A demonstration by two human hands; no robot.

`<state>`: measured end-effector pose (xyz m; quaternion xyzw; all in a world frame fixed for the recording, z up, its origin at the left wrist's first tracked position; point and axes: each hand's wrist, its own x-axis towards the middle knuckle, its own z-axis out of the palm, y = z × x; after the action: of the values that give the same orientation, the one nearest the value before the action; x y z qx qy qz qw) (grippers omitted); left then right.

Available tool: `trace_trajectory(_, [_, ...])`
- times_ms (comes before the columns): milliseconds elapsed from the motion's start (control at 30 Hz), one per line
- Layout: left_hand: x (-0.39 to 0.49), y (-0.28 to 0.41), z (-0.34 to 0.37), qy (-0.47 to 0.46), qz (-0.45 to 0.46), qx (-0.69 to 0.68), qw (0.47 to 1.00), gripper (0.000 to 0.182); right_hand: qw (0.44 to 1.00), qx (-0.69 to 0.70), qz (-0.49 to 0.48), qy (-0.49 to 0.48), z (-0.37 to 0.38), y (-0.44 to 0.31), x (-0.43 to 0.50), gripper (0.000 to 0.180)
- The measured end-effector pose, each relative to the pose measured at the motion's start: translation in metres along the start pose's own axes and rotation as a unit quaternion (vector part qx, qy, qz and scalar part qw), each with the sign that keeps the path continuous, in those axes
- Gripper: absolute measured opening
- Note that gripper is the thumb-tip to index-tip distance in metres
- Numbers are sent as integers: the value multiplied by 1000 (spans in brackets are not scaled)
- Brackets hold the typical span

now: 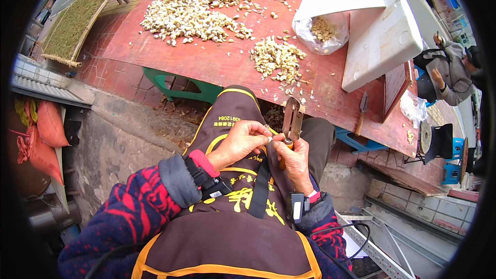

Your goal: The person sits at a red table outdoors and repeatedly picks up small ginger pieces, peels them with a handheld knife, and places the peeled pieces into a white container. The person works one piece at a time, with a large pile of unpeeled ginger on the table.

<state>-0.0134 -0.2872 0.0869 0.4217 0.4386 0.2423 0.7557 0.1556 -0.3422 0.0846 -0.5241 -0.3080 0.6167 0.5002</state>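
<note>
Above my apron [232, 124], both hands meet over my lap. My left hand [246, 139] pinches a small pale garlic clove [270, 138] between thumb and fingertips. In my right hand [294, 159] is a metal peeler-like blade tool [292, 118] with a yellow handle, blade pointing away from me; the thumb and index fingertip of that hand also touch the clove. On the red table just ahead lies a small pile of pale cloves [277, 60]. Farther off spreads a larger heap of unpeeled-looking cloves [201, 11]. A clear plastic bag [333, 35] holds more pale cloves.
A white foam box [383, 42] stands on its side on the red table [217, 66]. A knife with a wooden handle [362, 114] lies near the right edge. Green and blue stools [186, 89] sit under the table. Another person [449, 69] sits at the far right.
</note>
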Motion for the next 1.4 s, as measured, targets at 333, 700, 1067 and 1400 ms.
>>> trace_trajectory(333, [2, 0, -3, -15, -18, 40, 999, 17, 983, -169, -71, -17, -2, 3, 5, 9])
trace_trajectory(700, [1, -1, -5, -29, -56, -83, 995, 21, 991, -130, -42, -8, 1, -3, 1, 8])
trace_trajectory(1067, [4, -6, -10, -63, -59, -156, 984, 17, 999, -18, 31, -8, -2, 2, 4, 10])
trace_trajectory(1400, [4, -4, -8, -36, -11, -128, 991, 17, 999, 13, 16, 30, -2, 2, 3, 8])
